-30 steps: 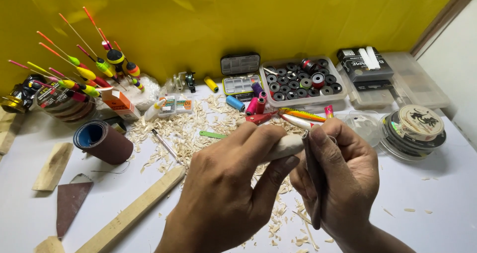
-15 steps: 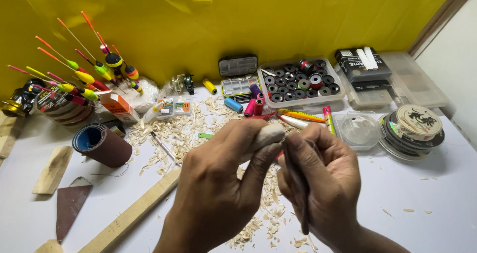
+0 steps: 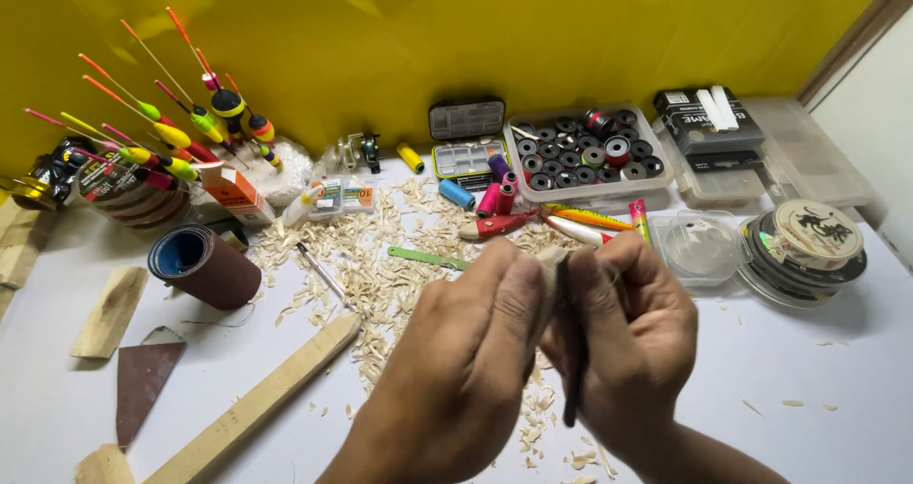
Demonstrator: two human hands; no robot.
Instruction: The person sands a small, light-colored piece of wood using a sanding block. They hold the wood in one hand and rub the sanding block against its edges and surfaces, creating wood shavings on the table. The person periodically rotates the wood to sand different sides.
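Left hand: my left hand (image 3: 466, 360) is closed around a small pale wood piece (image 3: 550, 256); only the tip of the wood shows above my fingers.
Right hand: my right hand (image 3: 632, 341) is closed around a thin dark tool (image 3: 569, 351). The tool runs up and down and touches the wood.
Where the wood is: up off the white tabletop (image 3: 827, 370), between my two hands, over the middle of the near edge.
Under my hands: a big spread of wood shavings (image 3: 371, 275) in the middle of the tabletop.
Left side: a long wood strip (image 3: 257, 398) lies slanted near the near edge, and a sandpaper roll (image 3: 202, 265) sits just behind it.
Far left corner: bright fishing floats (image 3: 162, 132) stick up from a holder.
Far edge: a clear tray of spools (image 3: 585, 156) stands against the yellow wall, with painted lures (image 3: 552, 222) lying in front of it.
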